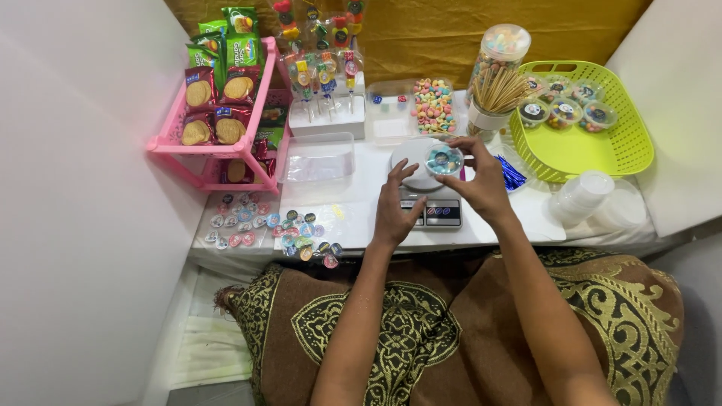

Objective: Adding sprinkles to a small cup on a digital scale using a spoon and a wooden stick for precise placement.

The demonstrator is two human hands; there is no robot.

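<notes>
1. The small round lidded cup (444, 159), clear with coloured sweets inside and a blue round label on top, sits on the white platform of a kitchen scale (427, 192) on the white table (361, 218).
2. The right hand (481, 184) curls over the cup from the right, its fingertips (460, 143) touching the rim; the grasp looks light, around the lid's edge.
3. The left hand (395, 207) rests open on the scale's left side, fingers spread, just beside the cup and gripping nothing.
4. Left of the scale, small round stickers (274, 225) lie scattered in blue, pink and green.
5. A pink rack (218, 113) at far left holds red and green biscuit packets.
6. A lime-green basket (594, 135) at right holds more labelled cups (564, 111); a stack of white lids (587, 192) stands near it.
</notes>
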